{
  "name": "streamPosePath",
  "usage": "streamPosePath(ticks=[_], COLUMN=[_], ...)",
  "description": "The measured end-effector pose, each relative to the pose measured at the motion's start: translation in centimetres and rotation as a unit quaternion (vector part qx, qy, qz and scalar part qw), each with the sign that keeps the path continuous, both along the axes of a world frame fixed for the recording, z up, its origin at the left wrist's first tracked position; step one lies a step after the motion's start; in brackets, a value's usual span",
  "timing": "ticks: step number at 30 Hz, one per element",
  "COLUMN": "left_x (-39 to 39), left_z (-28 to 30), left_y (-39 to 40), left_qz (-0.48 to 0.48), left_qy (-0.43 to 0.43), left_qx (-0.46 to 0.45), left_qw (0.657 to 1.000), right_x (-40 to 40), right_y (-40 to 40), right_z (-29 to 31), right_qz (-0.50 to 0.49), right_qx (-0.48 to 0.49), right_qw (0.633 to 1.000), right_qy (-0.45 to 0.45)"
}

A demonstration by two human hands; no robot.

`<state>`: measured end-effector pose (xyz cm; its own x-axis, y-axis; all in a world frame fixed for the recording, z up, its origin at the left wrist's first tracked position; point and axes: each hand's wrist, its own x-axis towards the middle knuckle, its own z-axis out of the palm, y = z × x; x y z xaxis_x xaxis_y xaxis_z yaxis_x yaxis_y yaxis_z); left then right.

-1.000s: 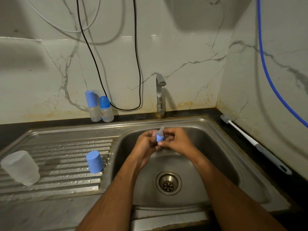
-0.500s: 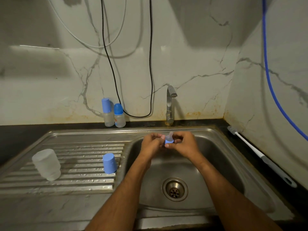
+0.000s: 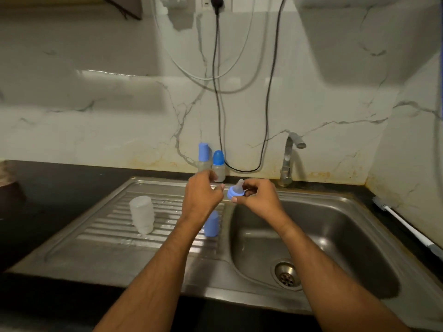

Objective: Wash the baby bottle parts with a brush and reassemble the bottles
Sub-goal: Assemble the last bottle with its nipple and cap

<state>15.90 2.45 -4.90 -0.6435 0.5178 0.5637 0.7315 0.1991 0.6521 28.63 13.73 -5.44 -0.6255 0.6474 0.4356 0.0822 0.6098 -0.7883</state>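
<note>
My right hand [image 3: 260, 200] pinches a blue screw collar with a clear teat [image 3: 236, 190] above the left rim of the sink basin [image 3: 335, 226]. Just left of the collar, my left hand [image 3: 202, 195] has loosely curled fingers and a small gap to it. A clear bottle body [image 3: 142, 214] stands upside down on the ribbed drainboard [image 3: 100, 226]. A blue cap [image 3: 212, 224] stands near the basin edge, partly behind my left forearm. A white long-handled brush [image 3: 407, 226] lies on the counter at right.
Two small capped bottles [image 3: 204, 159] [image 3: 218, 165] stand against the marble wall behind my hands. The tap [image 3: 290, 161] is at the back of the basin, with no water running. Cables hang down the wall. The drain [image 3: 286, 275] sits low in the basin.
Both hands carried the collar and teat up and left, from over the basin to its left rim. My left hand has come off it. The view tilted up.
</note>
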Motion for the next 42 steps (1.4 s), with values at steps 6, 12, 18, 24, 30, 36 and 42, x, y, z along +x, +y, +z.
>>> streamPosePath(ticks=[6,12,18,24,30,36,42], left_x=[-5.2,-8.0,-8.9,-9.0,-7.9,-4.3,1.5], left_z=[-0.3,-1.4,-2.6,-2.9,-1.4,1.9,4.1], left_y=[-7.2,-11.5,-12.2,-11.9,-10.4,-5.8,1.6], left_qz=[0.12,0.182,0.16,0.154,0.162,0.118,0.007], left_qy=[0.041,0.052,-0.002,-0.013,0.0,0.006,-0.093], left_qx=[-0.064,-0.141,-0.166,-0.137,-0.112,-0.063,0.021], left_qw=[0.99,0.972,0.973,0.978,0.98,0.991,0.995], right_x=[-5.1,-7.6,-8.5,-8.1,-6.1,-1.2,7.4], right_y=[-4.6,-7.5,-8.1,-7.7,-6.4,-2.9,3.9], right_z=[-0.4,-1.3,-1.5,-1.7,-1.6,-0.3,0.4], right_qz=[0.062,0.094,0.097,0.101,0.09,0.029,-0.07], right_qx=[-0.002,0.006,0.017,0.008,-0.003,-0.022,-0.024], right_qw=[0.998,0.996,0.995,0.995,0.996,0.999,0.994], right_qy=[-0.008,0.0,-0.003,-0.004,0.013,0.039,0.083])
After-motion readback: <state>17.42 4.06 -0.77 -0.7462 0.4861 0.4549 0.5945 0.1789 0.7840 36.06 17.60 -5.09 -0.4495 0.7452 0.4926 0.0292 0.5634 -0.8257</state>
